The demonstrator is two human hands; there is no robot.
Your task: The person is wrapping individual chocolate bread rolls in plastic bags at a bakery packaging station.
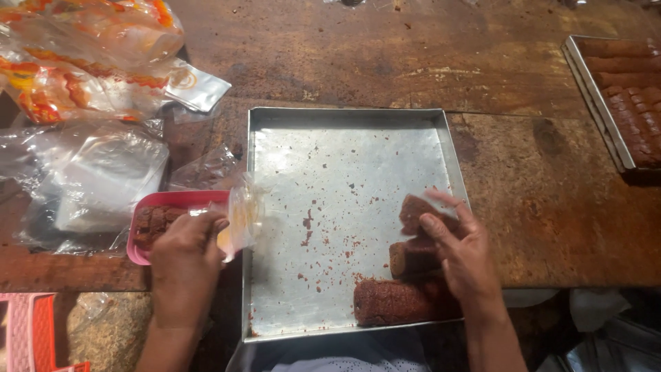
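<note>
Right hand is laid over the brown cake logs in the near-right corner of the metal tray; fingers are curled round the top log, thumb side lifted, so it's partly closed on that piece, grip not yet firm as far as can be seen. A second log sits just under the palm, touching it. A third, longer log lies along the near rim, untouched.

Left hand is kept at the tray's left edge, closed on a clear plastic wrapper, mouth of it turned toward the tray. Just left of that, a pink tray w/ cut brown slices is partly covered by the hand.

Judged from this: the log looks soft & crumbly, crumbs are scattered across the tray floor, so a broad, even hold w/ support from below would be better than a pinch. Wrapper mouth should be held wide open and close to the log, so the distance carried is short.

Far left, a heap of printed plastic bags. Far right, another tray of brown logs is seen, well apart. All is set on a worn wooden table
</note>
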